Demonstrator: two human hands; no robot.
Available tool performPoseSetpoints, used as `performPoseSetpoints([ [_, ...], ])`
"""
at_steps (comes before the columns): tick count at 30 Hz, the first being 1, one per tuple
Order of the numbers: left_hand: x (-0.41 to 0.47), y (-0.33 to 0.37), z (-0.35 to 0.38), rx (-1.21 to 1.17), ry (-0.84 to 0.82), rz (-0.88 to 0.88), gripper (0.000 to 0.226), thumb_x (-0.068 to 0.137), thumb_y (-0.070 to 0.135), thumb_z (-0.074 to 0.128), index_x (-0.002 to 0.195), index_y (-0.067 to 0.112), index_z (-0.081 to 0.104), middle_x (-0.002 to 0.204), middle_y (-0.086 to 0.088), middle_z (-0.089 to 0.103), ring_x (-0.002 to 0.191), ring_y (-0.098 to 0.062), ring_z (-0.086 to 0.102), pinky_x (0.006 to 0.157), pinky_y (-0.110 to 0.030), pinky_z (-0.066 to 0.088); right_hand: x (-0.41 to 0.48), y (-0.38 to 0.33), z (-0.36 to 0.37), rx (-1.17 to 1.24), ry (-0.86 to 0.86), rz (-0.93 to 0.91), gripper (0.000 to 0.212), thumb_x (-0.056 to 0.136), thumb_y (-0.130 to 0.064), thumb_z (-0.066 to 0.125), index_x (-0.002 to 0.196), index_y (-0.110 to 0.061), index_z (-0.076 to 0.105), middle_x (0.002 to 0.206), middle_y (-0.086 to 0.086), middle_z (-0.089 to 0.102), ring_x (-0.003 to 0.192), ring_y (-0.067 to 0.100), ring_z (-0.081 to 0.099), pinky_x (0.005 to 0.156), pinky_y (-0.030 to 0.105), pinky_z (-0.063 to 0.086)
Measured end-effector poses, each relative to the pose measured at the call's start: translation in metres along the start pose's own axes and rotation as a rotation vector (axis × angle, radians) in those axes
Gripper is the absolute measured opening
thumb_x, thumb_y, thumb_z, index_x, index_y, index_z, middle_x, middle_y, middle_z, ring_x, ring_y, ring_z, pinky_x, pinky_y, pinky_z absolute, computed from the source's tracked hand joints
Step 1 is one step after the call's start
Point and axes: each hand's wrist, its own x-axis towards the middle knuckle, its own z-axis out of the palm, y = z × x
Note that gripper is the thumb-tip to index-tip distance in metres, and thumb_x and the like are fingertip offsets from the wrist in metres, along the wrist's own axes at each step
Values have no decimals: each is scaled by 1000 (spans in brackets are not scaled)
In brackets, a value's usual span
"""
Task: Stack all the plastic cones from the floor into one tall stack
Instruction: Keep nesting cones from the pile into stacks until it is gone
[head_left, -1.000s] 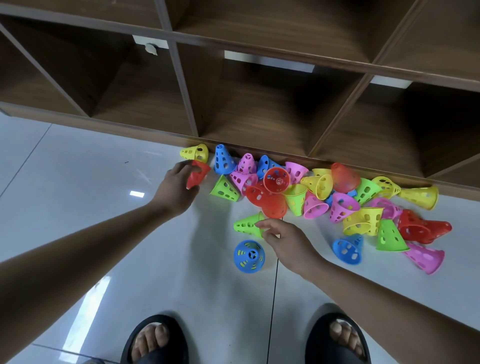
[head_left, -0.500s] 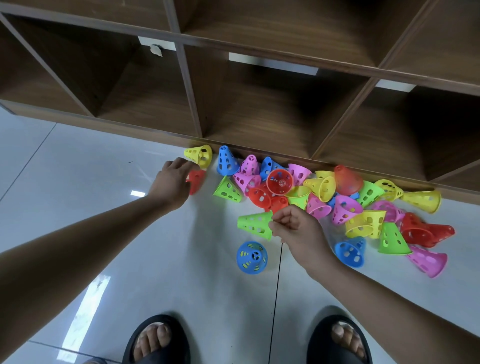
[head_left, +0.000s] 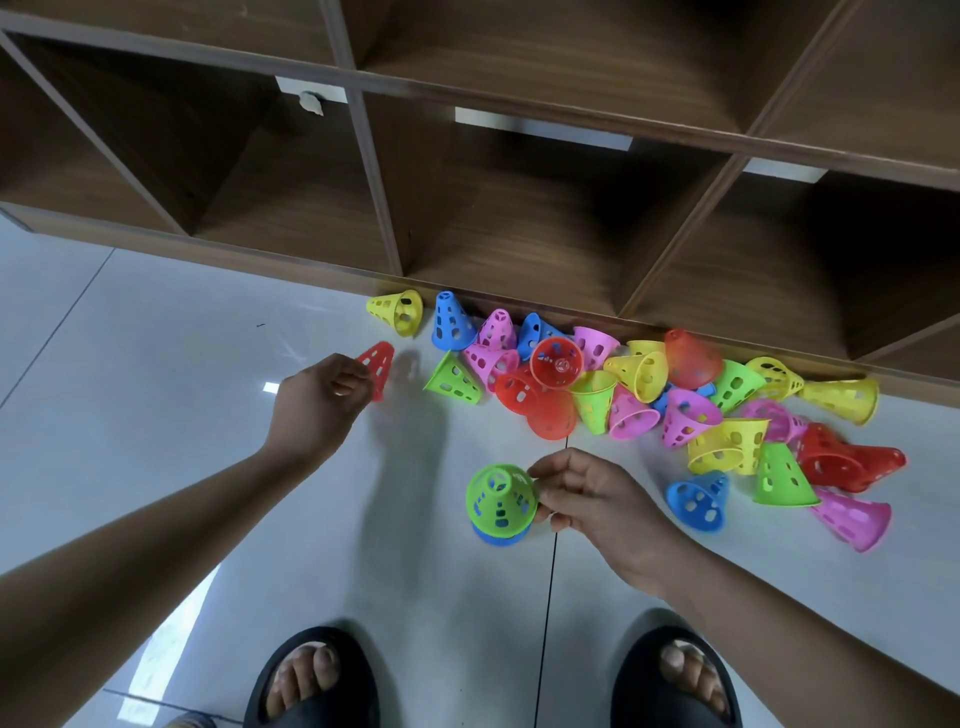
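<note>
— Logging this one: what's different from half a second back?

— Green cone (head_left: 501, 496) lay on its side then, pinched in the right hand (head_left: 597, 501). Now it sits mouth-down over the blue cone (head_left: 501, 538) on the open floor (head_left: 156, 364), in front of the sandals (head_left: 311, 680). Right-hand fingers pinch its rim, not yet released. Left hand (head_left: 311, 405), well apart from the right, has drawn a red cone (head_left: 376, 366) back from the floor's far edge and pinches it.

— Meaning?

— Stack is two high, I judge. The red looks like number three.

— Tally?

— Loose pile (head_left: 631, 415) runs along the far edge of the floor, against the foot of the shelf unit (head_left: 519, 208). Best reading, with overlaps: seven pink, about seven yellow, six red or orange plus the one in hand, four green, three or four blue. Roughly thirty in all, two of them stacked.
</note>
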Motion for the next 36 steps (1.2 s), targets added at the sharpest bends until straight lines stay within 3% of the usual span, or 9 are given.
performPoseSetpoints([
  [2,-4,4,-2,33,11,10,12,89,20,81,100,19,77,93,7,78,86,-10,73,71,-14,48,-1,5,-1,-69,13,6,17,99,1,64,112,-8,69,96,13,77,86,24,74,76,37,51],
  [10,-25,20,-11,-45,81,-50,16,88,36,85,90,23,76,85,10,78,77,-5,72,64,-24,52,0,20,0,-187,43,40,13,98,-2,66,109,-9,69,91,10,79,84,25,77,78,39,60],
  [16,-58,72,-20,-378,-102,-124,14,88,26,87,84,19,76,80,3,77,61,-9,57,54,-21,43,6,23,-11,-221,89,57,11,96,-6,68,104,-13,71,98,10,77,85,25,79,76,39,61],
  [21,-82,109,-22,-671,-391,-114,15,85,10,87,83,5,73,85,-18,75,76,-16,64,76,-32,52,22,16,-25,-459,249,-69,16,98,-12,66,102,-27,69,94,-6,70,75,16,76,73,40,59],
  [25,-94,119,-18,-781,-581,-77,16,83,5,87,80,4,71,81,-15,74,78,-17,68,77,-25,56,33,3,-42,-741,359,-209,38,96,-11,68,127,-31,59,92,-9,69,75,13,71,68,33,54],
  [28,-98,114,-12,-777,-692,-77,15,83,5,87,84,2,72,84,-14,75,81,-19,69,79,-28,57,40,-4,-52,-916,370,-290,61,96,-12,69,149,-30,45,102,-10,69,78,12,67,66,28,49],
  [31,-101,102,-3,-683,-747,-63,19,83,12,90,86,3,73,86,-17,75,81,-18,68,81,-32,56,51,-8,-59,-1004,400,-254,73,97,-15,69,158,-32,34,117,-3,70,98,19,69,79,35,59],
  [34,-104,92,5,-566,-754,-19,18,85,16,90,85,7,74,86,-17,75,76,-14,64,77,-31,54,59,-10,-66,-1115,401,-273,68,95,-16,71,155,-26,41,127,4,70,110,28,69,88,42,61],
  [36,-106,87,10,-482,-740,23,17,86,21,90,85,12,75,84,-8,76,74,-11,63,75,-31,53,62,-12,-74,-1197,419,-337,53,94,-15,70,144,-22,54,123,6,72,106,30,71,83,42,61],
])
